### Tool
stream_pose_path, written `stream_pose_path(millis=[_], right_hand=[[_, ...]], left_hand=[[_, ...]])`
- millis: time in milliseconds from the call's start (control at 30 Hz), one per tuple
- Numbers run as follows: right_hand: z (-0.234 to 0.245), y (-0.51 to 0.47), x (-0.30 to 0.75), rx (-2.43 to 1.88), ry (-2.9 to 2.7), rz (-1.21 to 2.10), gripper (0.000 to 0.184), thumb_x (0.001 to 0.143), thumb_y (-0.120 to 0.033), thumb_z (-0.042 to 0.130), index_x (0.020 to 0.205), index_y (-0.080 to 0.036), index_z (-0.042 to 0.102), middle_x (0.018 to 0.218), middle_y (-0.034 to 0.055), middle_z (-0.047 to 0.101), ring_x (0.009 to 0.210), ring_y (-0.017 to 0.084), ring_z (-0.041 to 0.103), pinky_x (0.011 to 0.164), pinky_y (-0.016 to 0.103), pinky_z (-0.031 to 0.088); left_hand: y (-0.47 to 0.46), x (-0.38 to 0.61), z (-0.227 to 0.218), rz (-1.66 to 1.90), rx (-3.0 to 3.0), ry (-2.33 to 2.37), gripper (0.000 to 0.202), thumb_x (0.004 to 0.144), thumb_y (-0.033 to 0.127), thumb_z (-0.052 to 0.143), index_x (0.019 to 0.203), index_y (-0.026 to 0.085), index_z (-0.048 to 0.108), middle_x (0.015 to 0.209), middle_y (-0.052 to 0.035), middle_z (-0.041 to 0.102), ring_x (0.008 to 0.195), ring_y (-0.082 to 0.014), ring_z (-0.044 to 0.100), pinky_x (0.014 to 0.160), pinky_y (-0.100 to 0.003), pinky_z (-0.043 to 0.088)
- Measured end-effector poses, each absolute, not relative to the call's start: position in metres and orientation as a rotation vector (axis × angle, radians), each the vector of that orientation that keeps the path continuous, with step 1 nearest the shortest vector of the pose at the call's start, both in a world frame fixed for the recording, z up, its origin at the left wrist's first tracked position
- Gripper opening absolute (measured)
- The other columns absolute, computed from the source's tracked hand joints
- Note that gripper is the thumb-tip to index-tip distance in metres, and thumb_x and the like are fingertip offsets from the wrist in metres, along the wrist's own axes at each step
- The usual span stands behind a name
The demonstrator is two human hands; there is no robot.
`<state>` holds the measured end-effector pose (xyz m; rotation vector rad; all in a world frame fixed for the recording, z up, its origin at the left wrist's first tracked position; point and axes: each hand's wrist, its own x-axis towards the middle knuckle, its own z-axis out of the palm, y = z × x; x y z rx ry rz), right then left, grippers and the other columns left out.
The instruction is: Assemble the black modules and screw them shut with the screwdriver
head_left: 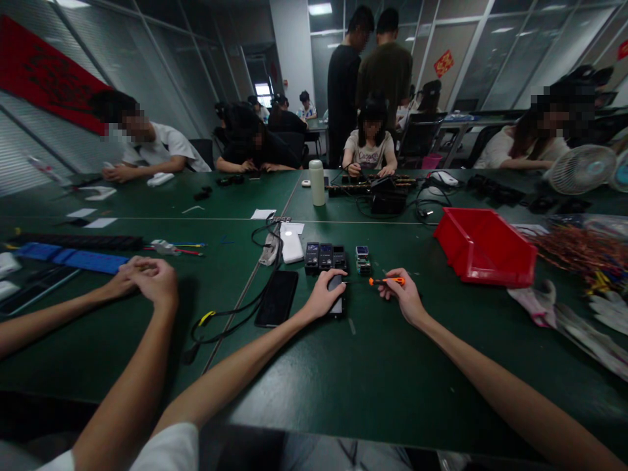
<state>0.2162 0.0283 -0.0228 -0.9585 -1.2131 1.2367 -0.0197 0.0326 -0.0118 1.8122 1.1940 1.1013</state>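
Observation:
My left hand (324, 294) lies over a small dark module (336, 298) on the green table (373, 373), fingers curled around it. My right hand (403, 294) pinches an orange-handled screwdriver (387, 281), its tip pointing left at the module. Just beyond stand two more dark modules (318, 255) and a small green-and-blue one (362, 260). A black phone (277, 297) lies to the left of my left hand.
A red bin (483, 245) sits to the right, with a wire bundle (583, 252) and gloves (540, 304) beyond. A neighbour's clasped hands (144, 275) rest at left near black cables (220, 320). A white bottle (316, 182), a fan (581, 169) and several seated people lie further off.

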Motion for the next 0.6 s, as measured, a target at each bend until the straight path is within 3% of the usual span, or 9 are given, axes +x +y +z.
stream_pose_path(millis=[100, 333, 600], right_hand=[[-0.0229, 0.0286, 0.2167, -0.948, -1.208, 1.247, 0.025, 0.079, -0.036, 0.061, 0.094, -0.021, 0.048, 0.074, 0.0016, 0.066, 0.062, 0.014, 0.062, 0.052, 0.024, 0.046], [-0.0227, 0.0281, 0.2164, -0.945, -1.247, 1.216, 0.020, 0.082, -0.036, 0.058, 0.091, -0.020, 0.048, 0.068, 0.0004, 0.064, 0.053, 0.012, 0.059, 0.050, 0.023, 0.045], [-0.0247, 0.0283, 0.2177, -1.007, -1.266, 1.237, 0.022, 0.085, -0.041, 0.053, 0.084, -0.020, 0.048, 0.054, -0.0038, 0.058, 0.037, 0.009, 0.049, 0.034, 0.018, 0.036]], left_hand=[[0.0320, -0.0196, -0.0109, 1.088, 1.804, 1.203, 0.032, 0.081, 0.028, 0.053, 0.113, 0.026, 0.056, 0.109, -0.0029, 0.055, 0.100, -0.0185, 0.051, 0.096, -0.034, 0.036], [0.0325, -0.0198, -0.0120, 1.089, 1.811, 1.198, 0.028, 0.081, 0.027, 0.053, 0.109, 0.025, 0.058, 0.109, -0.0031, 0.055, 0.101, -0.0188, 0.050, 0.097, -0.034, 0.036], [0.0334, -0.0188, -0.0134, 1.093, 1.826, 1.198, 0.028, 0.081, 0.027, 0.053, 0.108, 0.025, 0.057, 0.106, -0.0029, 0.055, 0.101, -0.0184, 0.050, 0.097, -0.034, 0.035]])
